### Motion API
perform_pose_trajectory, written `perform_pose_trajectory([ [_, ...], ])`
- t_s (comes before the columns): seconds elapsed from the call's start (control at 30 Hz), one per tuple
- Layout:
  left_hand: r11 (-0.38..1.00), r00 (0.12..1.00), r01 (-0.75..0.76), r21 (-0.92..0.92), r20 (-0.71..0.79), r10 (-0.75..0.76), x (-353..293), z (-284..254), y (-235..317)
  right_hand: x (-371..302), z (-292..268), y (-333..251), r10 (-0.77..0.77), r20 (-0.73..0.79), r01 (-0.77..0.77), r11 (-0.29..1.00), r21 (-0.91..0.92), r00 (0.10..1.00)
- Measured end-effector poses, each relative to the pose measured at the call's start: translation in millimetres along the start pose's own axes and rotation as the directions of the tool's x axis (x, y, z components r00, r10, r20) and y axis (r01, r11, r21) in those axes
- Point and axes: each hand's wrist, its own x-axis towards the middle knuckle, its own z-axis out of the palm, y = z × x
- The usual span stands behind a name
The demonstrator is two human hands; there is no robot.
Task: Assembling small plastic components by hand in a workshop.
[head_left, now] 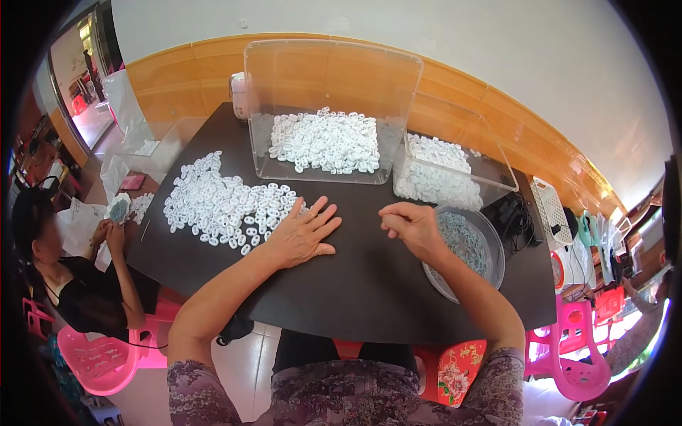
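Observation:
A loose pile of small white oval pieces [213,202], each with two holes, lies spread over the left half of the dark table [355,284]. My left hand [302,234] rests palm down at the pile's right edge, fingers spread, touching or just over the nearest pieces. To the right, my right hand [413,227] hovers with its fingers curled together. Whether something small sits in them is hidden. Just beyond its wrist stands a round clear tub [444,287] holding many small grey-green pieces [465,241], partly covered by my right forearm.
A large clear bin [334,74] lies tipped toward me at the back, white pieces inside. Beside it is another clear box [490,181] of them. Black cables [513,216] and a white basket [550,209] are at the right. A co-worker [78,277] sits at the left.

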Motion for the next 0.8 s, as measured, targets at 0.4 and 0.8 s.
perform_pose_trajectory([
  [0.4,0.706,0.765,0.511,-0.491,-0.115,-0.633,33,16,-106,136,31,45,-0.478,-0.172,0.233,0.673,-0.702,0.862],
  [0.8,0.365,0.39,0.906,-0.212,0.092,-0.916,131,53,-119,210,72,62,-0.24,-0.315,-0.088,0.652,-0.753,0.918],
])
